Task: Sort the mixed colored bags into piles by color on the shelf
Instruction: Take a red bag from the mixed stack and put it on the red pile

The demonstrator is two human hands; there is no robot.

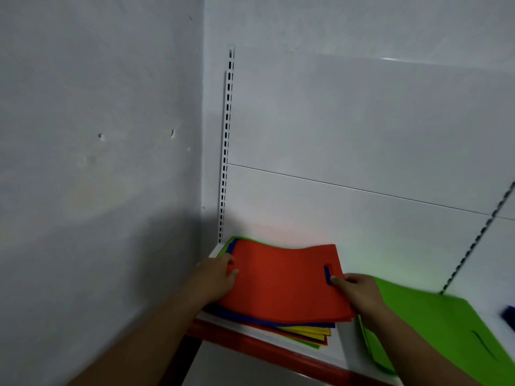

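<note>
A mixed stack of flat bags [303,330] lies at the left end of the white shelf [337,355], showing blue, yellow, red and green edges. The top red-orange bag [281,282] is bowed upward. My left hand [217,277] grips its left edge, fingers curled over it. My right hand [359,293] pinches its right edge beside the handle slot [328,275], where blue shows through. A pile of green bags [434,327] lies on the shelf to the right.
A white wall closes off the left side, and a slotted upright [226,151] runs up the corner. The shelf has a red front lip [267,344]. A blue item [508,316] shows at the far right edge. A second slotted upright [479,238] stands right of the green pile.
</note>
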